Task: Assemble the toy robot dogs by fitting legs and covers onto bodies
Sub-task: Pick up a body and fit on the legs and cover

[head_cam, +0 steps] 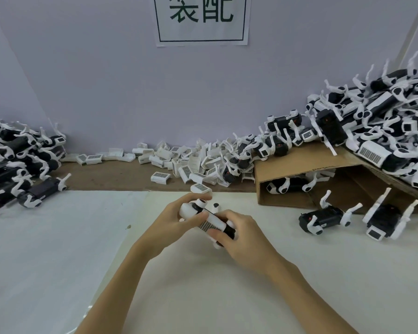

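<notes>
You hold one toy robot dog (206,221) above the white table (58,249), dead centre. Your left hand (171,219) grips its white front end, fingers curled around; your right hand (239,233) clamps its black rear. Loose white covers (191,160) lie at twelve o'clock, two unfinished bodies (348,219) at three o'clock.

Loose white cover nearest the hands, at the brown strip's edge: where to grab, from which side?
Pinch the white cover across its two long side walls, coming from above. It lies flat, grille side up, apart from the cover pile, so fingers likely clear both sides.
</notes>
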### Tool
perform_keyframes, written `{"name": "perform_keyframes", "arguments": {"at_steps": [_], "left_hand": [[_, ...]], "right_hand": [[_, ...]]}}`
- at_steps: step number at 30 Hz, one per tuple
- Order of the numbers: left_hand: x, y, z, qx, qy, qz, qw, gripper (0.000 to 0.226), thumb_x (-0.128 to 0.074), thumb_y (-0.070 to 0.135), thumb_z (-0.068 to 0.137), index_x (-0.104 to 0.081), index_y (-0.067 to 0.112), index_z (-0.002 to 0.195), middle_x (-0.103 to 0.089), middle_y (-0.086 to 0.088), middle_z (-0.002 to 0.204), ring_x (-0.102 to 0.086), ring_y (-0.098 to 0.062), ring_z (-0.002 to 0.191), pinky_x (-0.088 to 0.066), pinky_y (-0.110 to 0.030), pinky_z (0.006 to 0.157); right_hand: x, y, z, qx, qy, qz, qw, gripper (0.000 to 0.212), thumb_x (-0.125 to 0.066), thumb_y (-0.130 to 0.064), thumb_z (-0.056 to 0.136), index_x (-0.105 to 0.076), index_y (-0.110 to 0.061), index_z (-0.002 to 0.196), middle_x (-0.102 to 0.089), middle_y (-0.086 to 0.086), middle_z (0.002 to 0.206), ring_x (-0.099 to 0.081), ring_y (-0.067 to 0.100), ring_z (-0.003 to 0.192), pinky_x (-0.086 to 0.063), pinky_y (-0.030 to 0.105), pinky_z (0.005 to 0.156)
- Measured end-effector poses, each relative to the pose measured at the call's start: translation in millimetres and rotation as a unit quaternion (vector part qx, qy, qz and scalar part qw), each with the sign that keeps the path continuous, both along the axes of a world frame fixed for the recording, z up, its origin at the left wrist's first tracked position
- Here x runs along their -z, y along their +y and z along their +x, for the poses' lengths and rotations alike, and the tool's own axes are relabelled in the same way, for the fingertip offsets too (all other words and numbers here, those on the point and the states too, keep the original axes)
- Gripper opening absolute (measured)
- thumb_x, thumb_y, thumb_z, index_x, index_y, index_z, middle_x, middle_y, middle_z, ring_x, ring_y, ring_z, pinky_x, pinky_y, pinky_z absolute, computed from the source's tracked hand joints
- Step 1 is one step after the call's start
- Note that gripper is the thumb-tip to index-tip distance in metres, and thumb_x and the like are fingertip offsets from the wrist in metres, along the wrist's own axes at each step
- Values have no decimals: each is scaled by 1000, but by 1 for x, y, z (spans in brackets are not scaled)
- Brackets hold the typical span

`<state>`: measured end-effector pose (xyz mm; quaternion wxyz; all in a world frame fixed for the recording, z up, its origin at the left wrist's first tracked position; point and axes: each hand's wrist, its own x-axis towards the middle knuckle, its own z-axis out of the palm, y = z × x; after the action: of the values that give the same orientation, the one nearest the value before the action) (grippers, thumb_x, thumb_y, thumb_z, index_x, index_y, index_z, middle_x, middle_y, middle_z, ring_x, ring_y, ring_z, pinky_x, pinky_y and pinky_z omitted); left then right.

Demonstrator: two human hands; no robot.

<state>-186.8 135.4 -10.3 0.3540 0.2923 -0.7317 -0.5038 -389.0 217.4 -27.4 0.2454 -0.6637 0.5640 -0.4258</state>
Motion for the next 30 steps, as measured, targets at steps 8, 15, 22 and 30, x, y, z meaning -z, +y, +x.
{"name": "perform_keyframes", "arguments": {"at_steps": [8,15,22,30], "left_hand": [[3,2,-14,-111,25,-13,993,13,-73,36,100,-76,45,110,-79,7,104,-74,-14,100,-59,-32,82],[2,1,-11,-284,-6,-158,946,32,-66,68,89,-79,39,93,-73,14,92,-65,-9,97,-56,-43,77],[-8,9,-13,-249,137,-29,958,52,-60,74,88,-78,25,90,-76,-2,82,-65,-15,60,-46,-30,56],[-5,-10,-10,-225,110,63,966,92,-37,89,80,-51,35,153,-36,14,158,-41,-3,138,-34,-40,119]], "right_hand": [[1,-3,-1,23,97,-32,995,59,-71,-55,90,-54,-33,142,-56,-19,131,-48,-5,117,-42,25,105],[4,-2,0,26,92,-14,995,88,-81,-55,83,-30,-46,153,-52,-22,139,-59,4,121,-48,24,103],[-16,3,1,-19,40,11,999,60,-78,-69,75,-51,-43,122,-69,-18,110,-69,4,92,-60,30,84],[-139,-18,-117,238,-55,-212,946,66,-73,-68,85,-55,-26,132,-68,-11,119,-64,-10,87,-55,14,69]]}}
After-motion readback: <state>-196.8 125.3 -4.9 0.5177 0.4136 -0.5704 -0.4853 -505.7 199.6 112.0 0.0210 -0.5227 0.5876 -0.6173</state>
